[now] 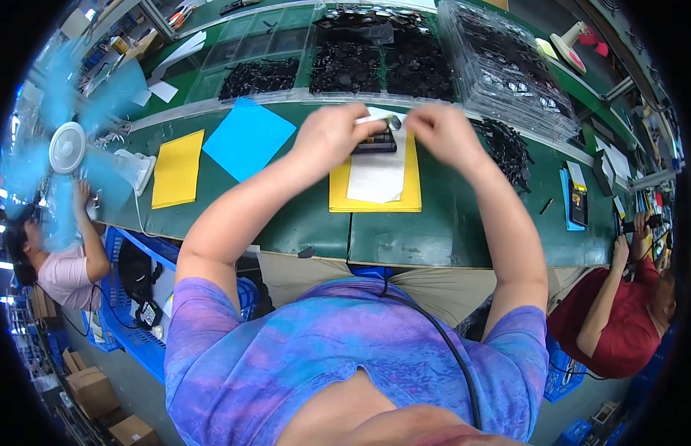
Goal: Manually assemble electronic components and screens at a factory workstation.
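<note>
My left hand (329,137) is closed, its fingertips around a small pale, stick-like piece (381,120) with a dark round end. Just below those fingertips lies a small black rectangular part (375,144), partly hidden by the hand. It rests on a white sheet of paper (375,181), which lies on a yellow sheet (411,195). To the right of the piece, my right hand (444,135) is slightly blurred, thumb and fingers pinched together. Whatever is between them is too small to make out.
A blue sheet (249,139) and yellow sheets (177,169) lie left. Clear trays of black parts (349,63) line the back; loose black parts (503,152) lie right. A fan (67,147) turns at left. Co-workers sit at left (70,267) and right (621,327).
</note>
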### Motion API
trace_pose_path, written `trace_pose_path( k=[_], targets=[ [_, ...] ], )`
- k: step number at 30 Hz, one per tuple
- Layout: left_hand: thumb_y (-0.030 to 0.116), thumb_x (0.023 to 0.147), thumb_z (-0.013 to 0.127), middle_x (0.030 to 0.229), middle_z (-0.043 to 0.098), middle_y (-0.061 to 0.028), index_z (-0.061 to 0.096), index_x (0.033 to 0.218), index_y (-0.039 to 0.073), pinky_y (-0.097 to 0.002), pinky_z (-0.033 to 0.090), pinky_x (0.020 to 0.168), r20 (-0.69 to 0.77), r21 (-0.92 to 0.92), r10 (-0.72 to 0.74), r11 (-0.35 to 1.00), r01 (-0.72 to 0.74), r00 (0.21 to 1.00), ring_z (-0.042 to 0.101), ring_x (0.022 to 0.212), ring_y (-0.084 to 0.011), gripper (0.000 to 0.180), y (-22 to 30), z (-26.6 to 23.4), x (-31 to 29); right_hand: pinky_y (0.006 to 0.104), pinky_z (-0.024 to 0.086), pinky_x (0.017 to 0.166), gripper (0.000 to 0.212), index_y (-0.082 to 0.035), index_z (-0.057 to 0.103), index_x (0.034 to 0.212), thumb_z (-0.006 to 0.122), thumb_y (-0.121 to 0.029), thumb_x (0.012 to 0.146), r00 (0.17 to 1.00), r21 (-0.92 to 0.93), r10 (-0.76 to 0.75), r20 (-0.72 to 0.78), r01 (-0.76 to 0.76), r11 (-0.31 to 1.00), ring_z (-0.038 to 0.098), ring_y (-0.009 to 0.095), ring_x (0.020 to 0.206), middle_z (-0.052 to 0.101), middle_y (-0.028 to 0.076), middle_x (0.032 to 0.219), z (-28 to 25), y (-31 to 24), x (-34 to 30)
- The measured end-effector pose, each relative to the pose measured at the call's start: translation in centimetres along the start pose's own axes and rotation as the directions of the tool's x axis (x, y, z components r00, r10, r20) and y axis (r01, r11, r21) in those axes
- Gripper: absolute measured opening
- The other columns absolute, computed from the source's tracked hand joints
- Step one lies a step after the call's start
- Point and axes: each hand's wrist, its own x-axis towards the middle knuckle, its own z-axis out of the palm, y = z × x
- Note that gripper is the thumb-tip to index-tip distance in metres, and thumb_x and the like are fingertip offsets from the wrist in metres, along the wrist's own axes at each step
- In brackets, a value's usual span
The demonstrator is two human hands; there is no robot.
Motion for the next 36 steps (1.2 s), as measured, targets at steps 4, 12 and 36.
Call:
trace_pose_path(
  k=[4,12,36],
  targets=[
    [0.041,0.084,0.075,0.079,0.070,-0.0168,0.070,0.090,0.003,-0.0404,0.053,0.067,-0.047,-0.167,-0.003,0.986,-0.005,0.999,0.069,0.074,-0.0327,0.039,-0.7,1.2,2.6,0.0406,0.054,0.088,0.022,-0.013,0.075,0.106,0.069,-0.021,0.086,0.985,-0.208,0.121,-0.121,-0.144,0.968,0.067,0.030,0.098,0.070,0.011,0.106,1.4,6.7,7.0],
    [0.036,0.072,0.084,0.136,0.054,-0.0185,0.058,0.127,0.008,-0.0451,0.042,0.109,0.074,0.058,0.362,0.929,-0.367,0.929,0.048,0.130,-0.0399,0.067,-3.2,4.9,-2.3,0.0429,0.053,0.088,0.021,-0.017,0.078,0.102,0.071,-0.027,0.085,0.999,-0.524,-0.004,-0.050,-0.023,0.851,0.065,0.029,0.103,0.067,0.009,0.104,4.1,8.5,10.0],
    [0.027,0.048,0.096,0.157,0.030,-0.0200,0.019,0.158,0.015,-0.0472,0.030,0.119,0.330,-0.126,0.237,0.970,-0.207,0.914,0.031,0.143,-0.0398,0.135,-6.3,2.6,-1.7,0.0234,0.048,0.058,0.009,-0.006,0.055,0.097,0.058,-0.014,0.099,0.920,0.912,0.359,0.158,-0.276,0.305,0.066,0.014,0.073,0.071,0.012,0.099,2.8,1.5,-1.6]
  ],
)
